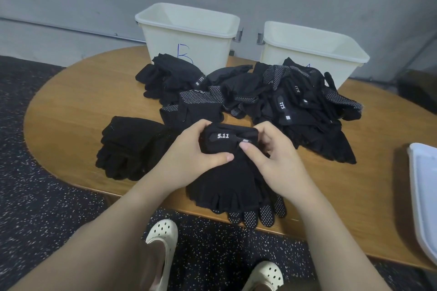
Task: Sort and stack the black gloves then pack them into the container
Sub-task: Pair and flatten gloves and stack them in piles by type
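Note:
My left hand [189, 156] and my right hand [276, 156] both grip the cuff end of a black glove [224, 179] marked "5.11", which lies on top of a small stack at the table's near edge. Dotted fingertips of a lower glove [257, 216] stick out over the edge. A second stack of black gloves [127, 149] lies to the left. A loose heap of black gloves [272, 99] covers the table's middle. Behind it stand two cream containers, one marked "B" [189, 38] and one at the right [312, 52]; both look empty.
The wooden table [71, 106] has a rounded left end. A white tray or lid [423, 196] lies at the right edge. Below the table's near edge I see a speckled dark floor and my feet in white clogs [163, 234].

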Available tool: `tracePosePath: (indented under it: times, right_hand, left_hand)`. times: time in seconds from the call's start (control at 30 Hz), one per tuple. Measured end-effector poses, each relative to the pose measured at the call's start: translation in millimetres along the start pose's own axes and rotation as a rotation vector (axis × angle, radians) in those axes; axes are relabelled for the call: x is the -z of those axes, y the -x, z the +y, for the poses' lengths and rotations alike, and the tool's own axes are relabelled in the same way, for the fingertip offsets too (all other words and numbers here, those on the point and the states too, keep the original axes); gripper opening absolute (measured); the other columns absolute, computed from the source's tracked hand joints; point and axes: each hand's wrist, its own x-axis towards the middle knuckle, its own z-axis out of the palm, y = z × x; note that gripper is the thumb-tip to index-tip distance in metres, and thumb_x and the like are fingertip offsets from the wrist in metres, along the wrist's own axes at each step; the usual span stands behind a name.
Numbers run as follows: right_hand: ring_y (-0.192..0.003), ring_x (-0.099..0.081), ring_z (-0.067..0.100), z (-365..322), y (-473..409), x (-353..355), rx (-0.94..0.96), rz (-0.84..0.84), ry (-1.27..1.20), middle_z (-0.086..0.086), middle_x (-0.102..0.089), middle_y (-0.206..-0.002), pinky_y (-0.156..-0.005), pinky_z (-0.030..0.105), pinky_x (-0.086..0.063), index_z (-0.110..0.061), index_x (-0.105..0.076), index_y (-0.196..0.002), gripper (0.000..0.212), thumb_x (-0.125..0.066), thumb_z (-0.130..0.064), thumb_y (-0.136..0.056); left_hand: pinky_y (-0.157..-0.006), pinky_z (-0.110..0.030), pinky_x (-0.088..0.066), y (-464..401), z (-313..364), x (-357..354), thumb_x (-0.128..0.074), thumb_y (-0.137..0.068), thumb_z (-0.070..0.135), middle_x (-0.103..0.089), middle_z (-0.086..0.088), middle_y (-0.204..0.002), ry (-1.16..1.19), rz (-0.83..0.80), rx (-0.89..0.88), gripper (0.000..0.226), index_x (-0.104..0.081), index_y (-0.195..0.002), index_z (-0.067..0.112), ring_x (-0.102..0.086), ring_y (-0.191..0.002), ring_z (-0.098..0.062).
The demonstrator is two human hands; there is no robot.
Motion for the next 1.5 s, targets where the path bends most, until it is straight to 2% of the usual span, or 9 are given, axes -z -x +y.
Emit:
tracePosePath:
  times: [0.07, 0.23, 0.5, 0.67, 0.87, 1.1, 1.33, 1.4, 1.5]
  right_hand:
    - [-0.093, -0.064, 0.032, -1, 0, 3, -0.010, 0.025, -0.070, 0.014, -0.066, -0.097, -0.084, 0.055, -0.054, -0.014, -0.055, -0.098, 0.022, -0.066, -0.034, -0.097]
    - [-0.101, -0.072, 0.019, -9, 3, 14, -0.036, 0.118, -0.396, 0.003, -0.076, -0.104, -0.085, 0.032, -0.058, -0.007, -0.057, -0.105, 0.004, -0.060, -0.005, -0.102]
    - [-0.108, -0.072, 0.026, -25, 12, 35, -0.101, 0.274, -0.677, 0.010, -0.077, -0.107, -0.089, 0.035, -0.059, -0.009, -0.062, -0.113, 0.013, -0.060, -0.010, -0.100]
    - [-0.105, -0.069, 0.028, -32, 25, 65, -0.092, 0.333, -0.745, 0.016, -0.072, -0.119, -0.080, 0.037, -0.060, -0.006, -0.058, -0.126, 0.025, -0.054, -0.014, -0.103]
    - [-0.088, -0.057, 0.033, -8, 55, 124, -0.162, 0.336, -0.649, 0.023, -0.062, -0.113, -0.058, 0.033, -0.043, 0.001, -0.054, -0.130, 0.032, -0.047, -0.006, -0.100]
    - [-0.097, -0.074, 0.022, 48, 86, 133, -0.542, 0.350, -0.273, 0.005, -0.079, -0.103, -0.076, 0.031, -0.054, -0.011, -0.071, -0.107, 0.015, -0.060, -0.005, -0.100]
    - [-0.092, -0.073, 0.016, 59, 85, 142, -0.558, 0.325, -0.009, 0.000, -0.078, -0.098, -0.071, 0.020, -0.056, -0.019, -0.073, -0.108, 0.017, -0.062, -0.009, -0.101]
    - [-0.088, -0.068, 0.009, 63, 81, 141, -0.526, 0.347, 0.277, -0.005, -0.073, -0.099, -0.075, 0.027, -0.054, -0.025, -0.071, -0.113, 0.018, -0.065, -0.015, -0.098]
    - [-0.093, -0.062, 0.008, 65, 78, 135, -0.389, 0.477, 0.432, -0.008, -0.065, -0.107, -0.090, 0.027, -0.050, -0.017, -0.066, -0.126, 0.030, -0.066, -0.014, -0.096]
  left_hand:
    - [-0.097, -0.046, -0.057, 0, 2, -1, -0.090, -0.074, 0.026, -0.075, 0.004, -0.114, 0.123, -0.034, 0.047, 0.052, -0.066, -0.119, 0.023, -0.072, -0.107, -0.015]
    - [-0.097, -0.037, -0.058, 6, 14, -6, -0.083, -0.083, 0.008, -0.078, 0.003, -0.109, 0.237, -0.145, 0.114, 0.036, -0.073, -0.116, 0.018, -0.074, -0.103, -0.015]
    - [-0.066, -0.037, -0.064, 18, 39, -12, -0.072, -0.092, 0.006, -0.079, 0.001, -0.100, 0.251, -0.173, 0.083, 0.015, -0.074, -0.105, 0.012, -0.076, -0.093, -0.019]
    - [-0.066, -0.044, -0.063, 25, 68, -34, -0.067, -0.097, 0.014, -0.078, 0.003, -0.092, 0.288, -0.121, -0.030, 0.009, -0.073, -0.103, 0.017, -0.076, -0.080, -0.020]
    - [-0.077, -0.053, -0.063, 28, 78, -97, -0.057, -0.104, 0.033, -0.079, -0.002, -0.085, 0.212, -0.236, 0.058, 0.019, -0.069, -0.106, 0.019, -0.077, -0.071, -0.024]
    - [-0.067, -0.044, -0.065, 26, 62, -146, -0.056, -0.104, 0.032, -0.076, -0.003, -0.094, -0.067, -0.344, 0.166, 0.021, -0.064, -0.105, 0.013, -0.075, -0.065, -0.009]
    - [-0.061, -0.028, -0.059, 33, 66, -144, -0.059, -0.100, 0.037, -0.068, 0.009, -0.077, -0.369, -0.126, -0.117, 0.028, -0.058, -0.127, 0.029, -0.067, -0.064, -0.006]
    - [-0.066, -0.026, -0.056, 30, 67, -142, -0.054, -0.103, 0.027, -0.065, 0.013, -0.090, -0.468, -0.092, -0.301, 0.028, -0.057, -0.130, 0.028, -0.065, -0.077, -0.007]
    - [-0.097, -0.036, -0.055, 11, 57, -152, -0.057, -0.101, 0.013, -0.061, 0.006, -0.131, -0.625, -0.187, -0.558, 0.035, -0.061, -0.135, 0.021, -0.061, -0.117, -0.016]
